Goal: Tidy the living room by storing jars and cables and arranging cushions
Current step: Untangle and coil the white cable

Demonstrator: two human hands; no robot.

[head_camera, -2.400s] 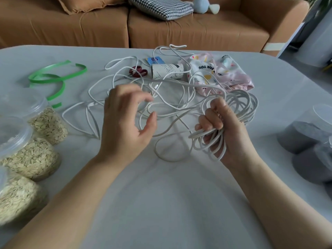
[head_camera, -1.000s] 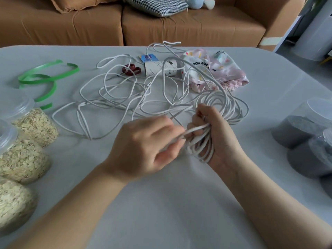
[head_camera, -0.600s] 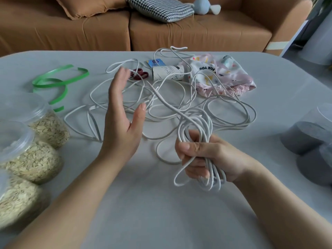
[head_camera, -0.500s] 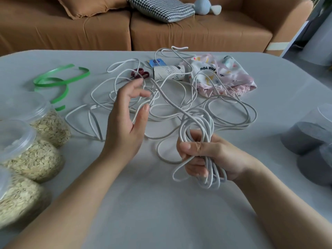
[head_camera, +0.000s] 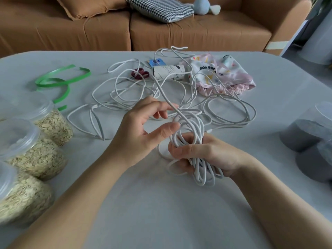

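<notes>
A long white cable (head_camera: pixel 136 90) sprawls in tangled loops across the grey table (head_camera: pixel 161 212). My right hand (head_camera: pixel 206 155) grips a coiled bundle of it just above the table, near the middle. My left hand (head_camera: pixel 142 128) hovers right beside the bundle, and one strand runs from the tangle over its curled fingertips, with the thumb held apart. Three clear lidded jars of oats (head_camera: pixel 36 151) stand at the left edge. Two jars of dark grey filling (head_camera: pixel 305 135) stand at the right. A brown cushion (head_camera: pixel 86 6) and a checked cushion (head_camera: pixel 159 8) lie on the sofa.
Behind the tangle lie red-handled scissors (head_camera: pixel 140 73), a white printed roll (head_camera: pixel 168 72), a small blue card (head_camera: pixel 155 62) and a pink patterned pouch (head_camera: pixel 222 74). Green ribbon (head_camera: pixel 61 81) curls at the left. A blue plush toy (head_camera: pixel 204 5) sits on the brown sofa (head_camera: pixel 215 33).
My left hand has come down and to the right from the tangle, bringing a strand to the bundle. My right hand keeps its grip and has barely moved.
</notes>
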